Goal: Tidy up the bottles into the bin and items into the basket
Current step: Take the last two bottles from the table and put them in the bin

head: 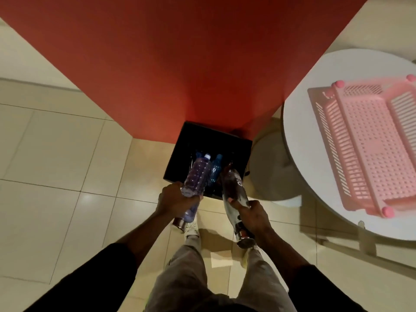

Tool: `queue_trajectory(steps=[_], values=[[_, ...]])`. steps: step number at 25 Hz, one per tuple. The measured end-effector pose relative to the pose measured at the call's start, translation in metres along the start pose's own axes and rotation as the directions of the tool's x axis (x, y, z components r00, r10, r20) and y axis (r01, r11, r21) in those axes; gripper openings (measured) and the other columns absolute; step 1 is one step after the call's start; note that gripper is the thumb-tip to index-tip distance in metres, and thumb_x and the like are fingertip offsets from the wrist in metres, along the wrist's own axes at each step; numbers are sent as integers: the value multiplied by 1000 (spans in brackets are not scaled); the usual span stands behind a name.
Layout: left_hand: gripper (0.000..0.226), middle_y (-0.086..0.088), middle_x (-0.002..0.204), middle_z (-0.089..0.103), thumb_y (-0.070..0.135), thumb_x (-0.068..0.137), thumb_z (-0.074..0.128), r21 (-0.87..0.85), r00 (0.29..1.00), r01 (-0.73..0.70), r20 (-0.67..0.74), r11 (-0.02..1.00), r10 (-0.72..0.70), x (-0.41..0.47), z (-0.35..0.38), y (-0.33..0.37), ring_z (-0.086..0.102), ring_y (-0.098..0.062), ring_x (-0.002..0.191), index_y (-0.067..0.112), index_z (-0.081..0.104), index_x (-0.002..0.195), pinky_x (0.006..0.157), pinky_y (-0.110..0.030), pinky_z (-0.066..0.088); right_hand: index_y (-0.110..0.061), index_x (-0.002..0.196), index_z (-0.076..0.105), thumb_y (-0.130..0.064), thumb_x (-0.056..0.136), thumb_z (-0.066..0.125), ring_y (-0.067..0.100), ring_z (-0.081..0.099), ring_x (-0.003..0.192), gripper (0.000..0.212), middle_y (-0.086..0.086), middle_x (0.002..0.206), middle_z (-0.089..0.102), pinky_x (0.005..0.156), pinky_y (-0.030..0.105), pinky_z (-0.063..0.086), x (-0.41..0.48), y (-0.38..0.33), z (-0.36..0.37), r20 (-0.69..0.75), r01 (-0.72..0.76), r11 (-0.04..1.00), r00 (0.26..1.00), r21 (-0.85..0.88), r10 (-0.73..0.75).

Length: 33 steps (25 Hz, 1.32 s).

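**Two bottles held over the bin**

Red wall [180, 64] far; round white counter [299, 136] right, carrying the pink basket [369, 149], which appears upside down. Black bin [180, 140] on the floor at the wall's foot, a blue bottle [216, 167] already inside. Left hand [174, 200] wraps the clear ribbed bottle [198, 174], cap pointing into the bin. Right hand [253, 216] is closed around the dark bottle [234, 188], likewise over the near rim. Judgement: both look empty, so light; thin plastic dents, smooth label slips. Mid-body grip suits.

White markings on the dark bottle [234, 188] are unreadable.
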<state>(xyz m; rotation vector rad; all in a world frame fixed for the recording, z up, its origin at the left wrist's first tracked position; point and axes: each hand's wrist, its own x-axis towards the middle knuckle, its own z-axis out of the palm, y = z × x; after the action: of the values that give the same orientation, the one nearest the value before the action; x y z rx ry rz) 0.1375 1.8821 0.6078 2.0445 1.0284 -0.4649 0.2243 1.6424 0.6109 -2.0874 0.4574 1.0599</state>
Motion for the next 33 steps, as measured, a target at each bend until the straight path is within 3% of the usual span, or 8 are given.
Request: queue_trajectory(steps=[2, 5, 8, 13, 17, 19, 26, 33], values=[[62, 6, 95, 70, 74, 64, 80, 3, 1000, 11, 21, 1000, -11, 15, 6, 5, 65, -18, 90, 24, 67, 99, 77, -27, 45, -16, 122, 51, -59, 83, 75, 28, 73, 85, 64, 10, 105, 70, 78, 44, 64, 6, -6, 9, 12, -17, 999, 1000, 43, 16], [45, 12, 76, 67, 70, 70, 81, -6, 996, 19, 84, 1000, -19, 53, 24, 0, 67, -15, 80, 29, 64, 76, 62, -24, 40, -8, 129, 54, -49, 87, 74, 27, 73, 79, 62, 11, 102, 70, 64, 36, 63, 36, -14, 37, -16, -47, 995, 999, 84, 49], [47, 5, 79, 70, 67, 72, 83, 37, 997, -5, 83, 999, 2, 84, 33, 4, 64, -13, 72, 24, 72, 87, 52, -21, 39, -7, 127, 57, -51, 85, 77, 18, 72, 66, 64, 8, 96, 71, 44, 22, 50, 68, -25, 47, -49, -27, 997, 998, 67, 30], [80, -11, 105, 74, 74, 70, 82, 61, 998, 41, 43, 997, -44, 164, 53, 10, 72, -27, 94, 9, 69, 114, 74, -33, 58, -13, 127, 56, -59, 85, 75, 15, 71, 67, 65, 1, 92, 70, 49, 22, 49, 132, -37, 64, -137, 53, 998, 989, 31, -49], [115, -24, 149, 46, 73, 74, 79, 166, 997, -14, 80, 986, 0, 203, 73, 8, 46, -43, 139, 0, 34, 151, 110, -53, 47, -10, 144, 43, -60, 92, 66, 33, 66, 116, 75, 13, 135, 64, 93, 37, 54, 161, -22, 81, -148, 184, 955, 964, -232, -222], [115, -26, 154, 39, 71, 78, 76, 246, 994, -48, 103, 968, 23, 198, 73, 0, 40, -44, 143, -1, 29, 154, 114, -55, 43, -9, 147, 40, -59, 95, 61, 36, 58, 126, 76, 16, 142, 57, 101, 41, 51, 154, -10, 87, -73, 228, 911, 961, -343, -268], [109, -13, 161, 34, 65, 79, 78, 309, 951, -283, 212, 908, 224, 103, 86, -58, 32, -30, 148, 10, 29, 159, 120, -41, 37, -16, 144, 45, -52, 93, 67, 33, 59, 126, 66, 12, 147, 54, 87, 34, 47, 103, 27, 97, 50, 209, 823, 975, -528, -216], [110, -18, 175, 5, 62, 89, 68, 414, 936, -324, 274, 850, 223, 40, 73, -70, 4, -35, 162, 9, 9, 166, 130, -44, 11, -17, 154, 33, -50, 93, 66, 26, 42, 144, 77, 6, 158, 40, 109, 39, 47, 69, 5, 83, 331, 422, 518, 906, -744, -263]])
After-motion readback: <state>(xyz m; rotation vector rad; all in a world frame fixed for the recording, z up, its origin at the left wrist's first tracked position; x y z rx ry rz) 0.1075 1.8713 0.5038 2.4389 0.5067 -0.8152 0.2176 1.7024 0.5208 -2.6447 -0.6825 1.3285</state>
